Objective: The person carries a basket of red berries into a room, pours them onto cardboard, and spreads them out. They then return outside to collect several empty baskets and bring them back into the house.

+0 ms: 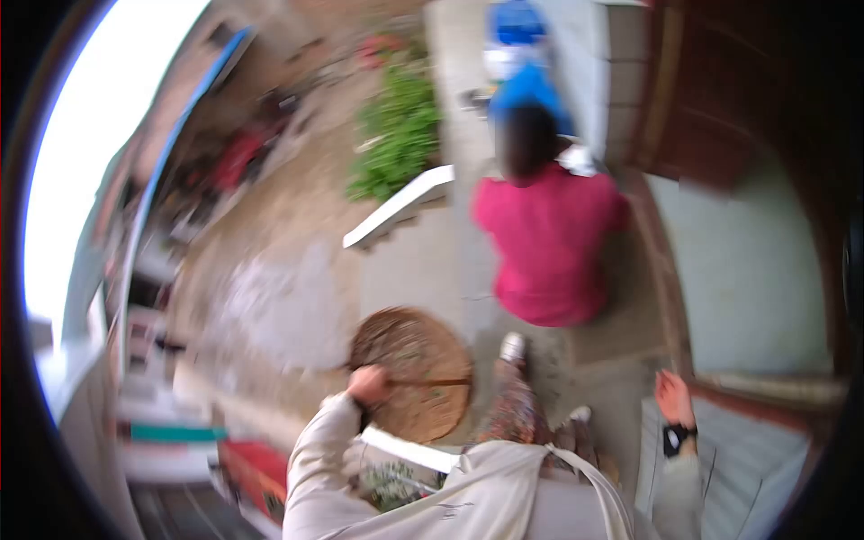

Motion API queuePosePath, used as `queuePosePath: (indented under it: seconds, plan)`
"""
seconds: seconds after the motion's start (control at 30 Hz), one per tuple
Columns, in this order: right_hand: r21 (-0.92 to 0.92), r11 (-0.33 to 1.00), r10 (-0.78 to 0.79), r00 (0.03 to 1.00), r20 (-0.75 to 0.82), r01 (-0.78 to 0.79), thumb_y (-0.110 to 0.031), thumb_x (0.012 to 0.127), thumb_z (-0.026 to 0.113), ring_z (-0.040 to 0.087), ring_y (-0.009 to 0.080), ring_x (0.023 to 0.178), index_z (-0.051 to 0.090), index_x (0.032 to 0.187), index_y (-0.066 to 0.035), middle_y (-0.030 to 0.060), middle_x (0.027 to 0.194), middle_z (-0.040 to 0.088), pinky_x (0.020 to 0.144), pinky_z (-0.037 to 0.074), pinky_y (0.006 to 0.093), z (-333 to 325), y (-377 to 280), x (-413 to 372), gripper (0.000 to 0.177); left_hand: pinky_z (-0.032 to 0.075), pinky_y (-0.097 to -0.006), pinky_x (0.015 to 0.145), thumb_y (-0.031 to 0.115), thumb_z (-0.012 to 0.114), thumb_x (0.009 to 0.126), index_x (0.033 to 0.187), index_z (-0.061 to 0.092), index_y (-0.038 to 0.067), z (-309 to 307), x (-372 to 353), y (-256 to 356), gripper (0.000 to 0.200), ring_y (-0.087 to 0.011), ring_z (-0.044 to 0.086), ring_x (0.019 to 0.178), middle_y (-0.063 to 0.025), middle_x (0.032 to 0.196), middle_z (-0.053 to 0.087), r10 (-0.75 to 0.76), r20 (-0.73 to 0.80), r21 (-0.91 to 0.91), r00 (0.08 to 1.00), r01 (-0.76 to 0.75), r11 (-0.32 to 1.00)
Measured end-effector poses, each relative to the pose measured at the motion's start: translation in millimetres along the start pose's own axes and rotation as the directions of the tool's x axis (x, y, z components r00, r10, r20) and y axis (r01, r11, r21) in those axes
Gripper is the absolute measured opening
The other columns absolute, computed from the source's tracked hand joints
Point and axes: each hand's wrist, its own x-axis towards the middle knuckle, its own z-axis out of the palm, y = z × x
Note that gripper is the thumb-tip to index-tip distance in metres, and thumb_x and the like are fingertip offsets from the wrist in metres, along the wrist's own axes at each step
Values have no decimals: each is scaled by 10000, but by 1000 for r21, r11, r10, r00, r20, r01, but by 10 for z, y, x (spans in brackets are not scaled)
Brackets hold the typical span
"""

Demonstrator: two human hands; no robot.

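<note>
My left hand is closed on the near-left part of a round, brown woven tray, which hangs beside my legs with a darker strip across it. My right hand is out to the right with nothing visible in it, its fingers slightly curled and apart. A dark watch sits on that wrist. The image is blurred by motion.
Ahead, a person in a pink top sits on the walkway, back to me, near blue items. Green plants and a white-edged stair wall are left of them. A doorway frame stands to the right.
</note>
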Motion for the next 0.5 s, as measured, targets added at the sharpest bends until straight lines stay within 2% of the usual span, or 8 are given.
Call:
queuePosePath:
  seconds: [0.1, 0.13, 0.17, 0.2, 0.23, 0.3, 0.4, 0.5]
  plan:
    - [-134, 987, 99, 995, 33, -93, -139, 821, 564, 575, 140, 870, 575, 943, -53, 30, 909, 611, 769, 479, 231, -179, 242, 66, 150, 491, -404, 555, 341, 684, 628, 692, 652, 104, -67, -143, 279, 247, -284, 615, 653, -105, 677, 615, 166, -231, -55, 959, -184, 982]
    - [-146, 986, 85, 996, -9, -85, -167, 823, 565, 583, 139, 813, 582, 915, -69, 21, 860, 618, 695, 493, 235, -253, 378, 111, 136, 491, -400, 551, 261, 670, 627, 697, 655, 106, -124, -160, 447, 170, -283, 619, 654, -103, 682, 621, 144, -195, -81, 970, -162, 983]
    - [-244, 948, 225, 972, 64, -203, -180, 815, 590, 596, 151, 844, 587, 880, -81, 22, 850, 621, 697, 489, 217, -434, 429, 240, 119, 491, -399, 547, 187, 637, 631, 683, 655, 103, 6, -66, 565, 100, -280, 623, 658, -101, 683, 625, 176, -293, -96, 940, -212, 972]
    - [-362, 900, 252, 967, -21, -242, -260, 824, 571, 563, 138, 699, 580, 879, -94, 45, 830, 615, 561, 451, 232, -375, 576, 148, 175, 491, -400, 545, 155, 616, 637, 676, 653, 90, -15, -102, 719, 84, -278, 628, 665, -108, 691, 628, 205, -314, -69, 927, -238, 969]
    - [-436, 868, 244, 969, -43, -238, -321, 827, 574, 556, 158, 656, 553, 940, -97, 54, 805, 612, 542, 444, 248, -435, 657, 123, 251, 490, -402, 545, 154, 614, 637, 680, 651, 72, -119, -185, 919, 100, -281, 628, 663, -112, 683, 626, 254, -298, -23, 920, -273, 962]
    - [-501, 808, 346, 938, -19, -308, -451, 798, 592, 557, 211, 838, 465, 1108, -84, 111, 980, 580, 675, 466, 308, -470, 767, 171, 496, 483, -378, 549, 154, 610, 649, 673, 648, 86, -132, -201, 1233, 82, -272, 620, 642, -87, 647, 617, 309, -344, -18, 887, -336, 942]
    - [-559, 775, 274, 954, -124, -295, -586, 741, 592, 461, 246, 1058, 344, 1233, -81, 159, 1164, 466, 838, 422, 385, 12, 911, -160, 748, 470, -356, 514, 147, 614, 645, 601, 628, 81, -123, -428, 1640, 80, -251, 617, 623, -68, 611, 607, 442, -377, 66, 814, -452, 889]
    - [-520, 811, 121, 947, -296, -266, -474, 834, 525, 467, 201, 1118, 444, 1245, -123, 80, 1171, 530, 992, 297, 386, -81, 967, 86, 547, 461, -344, 495, 145, 608, 637, 574, 609, 81, -253, -611, 1916, 90, -241, 614, 608, -67, 597, 600, 511, -437, 119, 740, -516, 848]
